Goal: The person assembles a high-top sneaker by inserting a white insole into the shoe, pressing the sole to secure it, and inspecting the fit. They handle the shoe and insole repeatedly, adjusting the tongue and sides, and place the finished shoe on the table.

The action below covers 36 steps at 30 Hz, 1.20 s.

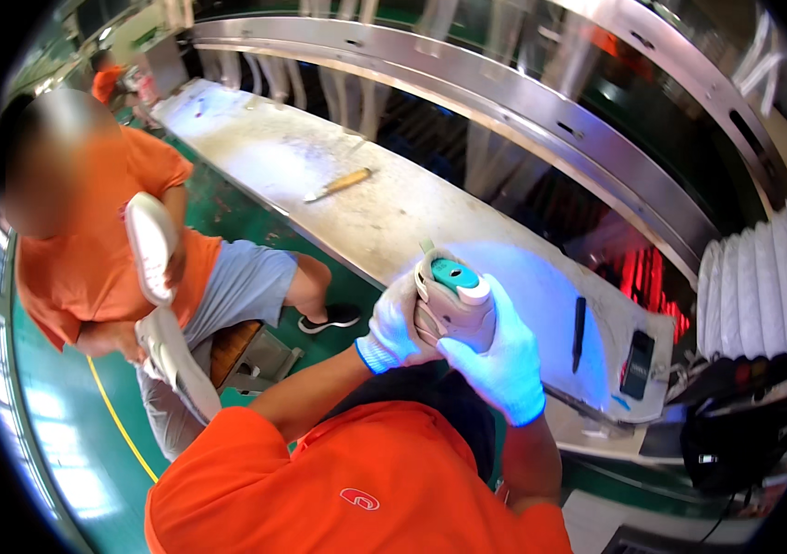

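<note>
Both my hands wear pale knit gloves and hold one light-coloured shoe (pixel 449 312) in front of my chest, near the bench edge. A teal insole or lining shows in the shoe's opening. My left hand (pixel 396 323) wraps the shoe's left side, fingers partly hidden behind it. Along its right side lies my right hand (pixel 506 353), thumb across the near part of the shoe. Bluish light falls on the right glove and the bench behind it.
A long worn bench (pixel 255 152) runs beside me, with a yellow-handled tool (pixel 340 185), a black pen-like tool (pixel 579 334) and a phone (pixel 637 364) on it. Beyond is a metal machine frame (pixel 504 102) with hanging strips. At left sits a co-worker (pixel 126 249) holding two pale shoes.
</note>
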Each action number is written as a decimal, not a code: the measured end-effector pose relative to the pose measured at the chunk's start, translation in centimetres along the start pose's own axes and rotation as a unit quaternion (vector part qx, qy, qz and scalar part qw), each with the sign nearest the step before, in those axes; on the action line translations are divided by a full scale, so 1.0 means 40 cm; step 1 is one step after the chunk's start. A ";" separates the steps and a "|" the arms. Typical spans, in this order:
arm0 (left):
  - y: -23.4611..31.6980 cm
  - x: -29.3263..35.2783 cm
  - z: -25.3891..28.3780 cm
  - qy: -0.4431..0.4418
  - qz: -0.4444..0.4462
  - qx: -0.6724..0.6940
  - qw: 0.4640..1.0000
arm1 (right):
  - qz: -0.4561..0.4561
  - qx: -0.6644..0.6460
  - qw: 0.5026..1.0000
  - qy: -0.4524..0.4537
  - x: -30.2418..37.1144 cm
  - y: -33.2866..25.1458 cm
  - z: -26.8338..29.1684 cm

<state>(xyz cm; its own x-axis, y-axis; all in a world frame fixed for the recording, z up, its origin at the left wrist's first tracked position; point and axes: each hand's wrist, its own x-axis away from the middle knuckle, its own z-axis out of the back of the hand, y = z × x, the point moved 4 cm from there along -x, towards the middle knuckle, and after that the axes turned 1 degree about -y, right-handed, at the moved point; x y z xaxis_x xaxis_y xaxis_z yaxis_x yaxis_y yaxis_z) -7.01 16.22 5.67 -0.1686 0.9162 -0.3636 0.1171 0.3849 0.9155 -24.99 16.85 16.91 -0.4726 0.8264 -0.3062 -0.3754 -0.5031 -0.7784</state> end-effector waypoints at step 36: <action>0.021 -0.096 -0.206 -0.167 -0.215 -0.560 0.782 | -0.196 -0.392 0.897 -0.061 0.090 0.450 0.099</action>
<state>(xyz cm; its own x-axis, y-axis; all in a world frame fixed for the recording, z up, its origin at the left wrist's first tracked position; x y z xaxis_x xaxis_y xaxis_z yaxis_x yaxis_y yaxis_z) -14.31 12.10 9.27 0.3306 0.7793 -0.5324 -0.8432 0.4973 0.2043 -36.63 9.77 3.97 -0.5285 0.8430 0.1000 0.1222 0.1921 -0.9737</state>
